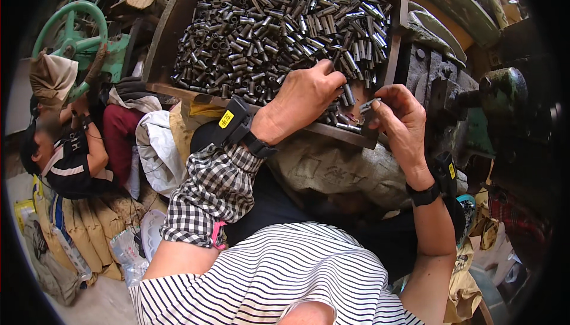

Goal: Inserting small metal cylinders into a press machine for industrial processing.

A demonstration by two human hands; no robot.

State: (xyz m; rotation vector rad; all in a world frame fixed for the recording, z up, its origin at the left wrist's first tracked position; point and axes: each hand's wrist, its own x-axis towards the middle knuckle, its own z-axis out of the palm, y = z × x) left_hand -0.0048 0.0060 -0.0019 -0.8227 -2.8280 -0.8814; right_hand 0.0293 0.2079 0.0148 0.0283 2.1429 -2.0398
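Observation:
A wooden tray in front of me holds a heap of short metal tubes, dark grey and shiny. My left hand reaches over its near side with closed fingers. A metal tube shows at those fingertips, and the thumb side is partly hidden. Over the tray's near right corner, my right hand pinches another short metal tube between thumb and fingers. The two hands are close together but apart.
Dark, greasy machinery stands close on the right. At the left, a person works beside a green handwheel. A grey sack lies under the tray's near edge. Brown sacks are stacked at lower left.

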